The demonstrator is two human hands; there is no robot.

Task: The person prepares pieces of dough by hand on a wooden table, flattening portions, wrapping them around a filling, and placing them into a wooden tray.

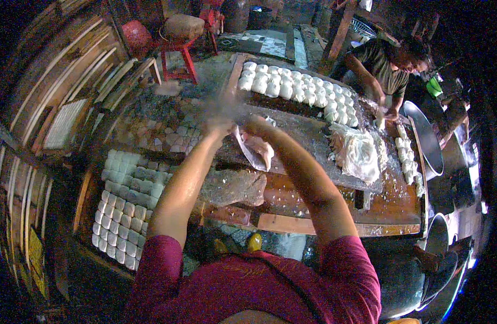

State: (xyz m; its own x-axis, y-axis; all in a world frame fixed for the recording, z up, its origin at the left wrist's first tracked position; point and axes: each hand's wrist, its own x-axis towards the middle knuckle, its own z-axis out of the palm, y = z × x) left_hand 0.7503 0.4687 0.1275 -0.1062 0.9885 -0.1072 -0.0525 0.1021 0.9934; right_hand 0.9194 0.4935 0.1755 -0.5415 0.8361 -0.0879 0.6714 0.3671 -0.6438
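Head view: both hands lifted over the wet tabletop [313,135], gripping a pale cloth [255,151].
Left hand [220,120] blurred, fingers impossible to read; right hand [254,125] closed on the cloth's upper edge. Rows of white blocks [297,86] beyond, bunched cloth heap [356,154] to the right, tray of white squares [124,205] lower left, another person [386,67] across.

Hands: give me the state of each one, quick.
Left hand: motion-blurred, at the upper end of the white cloth; grip cannot be told.
Right hand: closed on the cloth.
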